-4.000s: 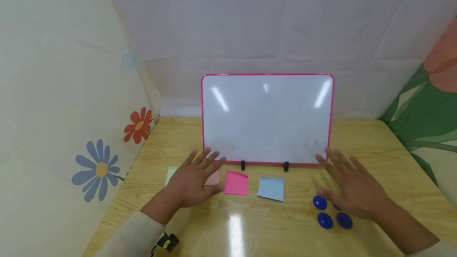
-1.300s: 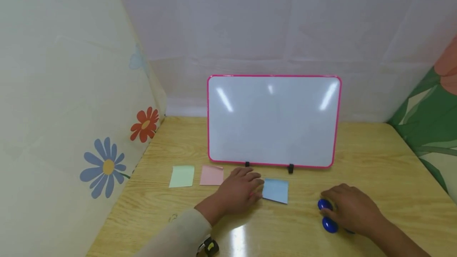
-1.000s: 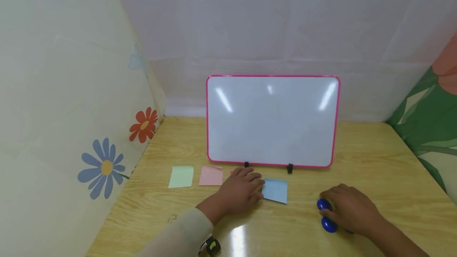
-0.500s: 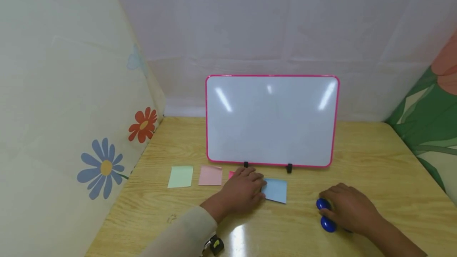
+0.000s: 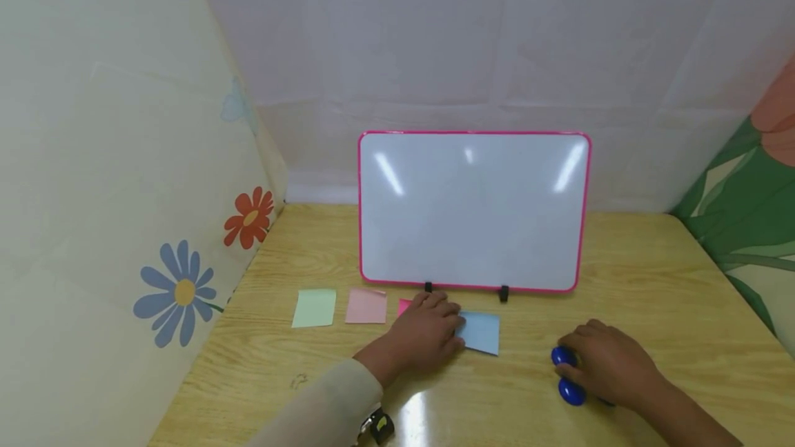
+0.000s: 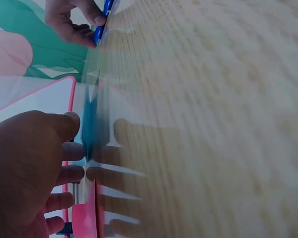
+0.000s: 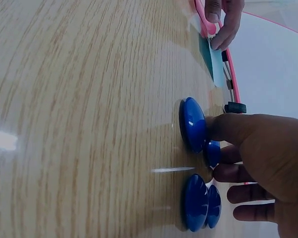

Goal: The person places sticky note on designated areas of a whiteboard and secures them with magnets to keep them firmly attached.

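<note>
My left hand (image 5: 428,333) hovers over a hot pink sticky note (image 5: 404,305) and hides most of it. Its fingers are loosely bent and spread, with thumb and index fingertips at the left edge of a light blue sticky note (image 5: 482,332). Whether they press on that note cannot be told. On the right, my right hand (image 5: 611,364) is at a group of several blue domed magnets. Its thumb and index finger lie on either side of one blue magnet (image 7: 212,152); the thumb also touches a nearer magnet (image 7: 193,125). Two more magnets, including this one (image 7: 195,202), lie beside them.
Behind the notes, a whiteboard (image 5: 474,209) with a pink frame stands on black clips (image 5: 504,293). A pale green note (image 5: 314,308) and a light pink note (image 5: 366,305) lie to the left on the wooden table (image 5: 248,364). Patterned cloth hangs on both sides.
Since the earliest frame, my left hand has moved right over the hot pink note, and my right hand has come down onto the magnets. Over the last second both hands stay almost still.
</note>
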{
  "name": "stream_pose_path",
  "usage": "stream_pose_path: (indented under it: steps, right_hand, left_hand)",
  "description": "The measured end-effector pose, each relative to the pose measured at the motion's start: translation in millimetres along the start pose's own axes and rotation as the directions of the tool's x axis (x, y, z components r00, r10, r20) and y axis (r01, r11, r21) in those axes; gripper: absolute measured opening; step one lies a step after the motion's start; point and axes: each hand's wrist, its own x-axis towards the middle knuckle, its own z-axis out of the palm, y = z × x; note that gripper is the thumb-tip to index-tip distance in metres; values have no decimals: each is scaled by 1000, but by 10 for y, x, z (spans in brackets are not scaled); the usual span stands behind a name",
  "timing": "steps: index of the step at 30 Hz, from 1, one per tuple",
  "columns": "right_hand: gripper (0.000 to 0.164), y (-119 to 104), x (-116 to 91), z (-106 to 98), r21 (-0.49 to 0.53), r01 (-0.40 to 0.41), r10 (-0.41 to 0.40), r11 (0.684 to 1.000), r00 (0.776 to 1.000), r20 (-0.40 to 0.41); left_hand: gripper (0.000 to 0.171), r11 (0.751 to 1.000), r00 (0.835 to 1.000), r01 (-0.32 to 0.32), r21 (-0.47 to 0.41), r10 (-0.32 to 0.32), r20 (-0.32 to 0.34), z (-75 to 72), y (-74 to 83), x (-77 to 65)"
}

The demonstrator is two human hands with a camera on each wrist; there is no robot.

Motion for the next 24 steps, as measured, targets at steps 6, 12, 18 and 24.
stream_pose_path:
  steps: [6, 12, 18, 24]
  right_hand:
    - [32, 11, -4, 10, 0, -4, 4, 1000, 1000, -11]
    - [34, 31, 4, 26, 0, 8, -8, 1000, 1000, -22]
    - [34, 25, 6, 39, 12, -7, 7, 1000, 1000, -14]
    - [35, 18, 21, 24, 33, -32, 31, 999, 999, 13]
  left_hand:
    - [49, 1000, 1000, -1, -4, 0, -19, -8, 6, 5]
    - [48, 1000, 999, -14, 8, 15, -51, -16, 8, 18]
    - [45, 999, 997, -32, 4, 32, -70, 22, -10, 31]
    - [37, 997, 983, -79, 21, 81, -162, 35, -36, 65]
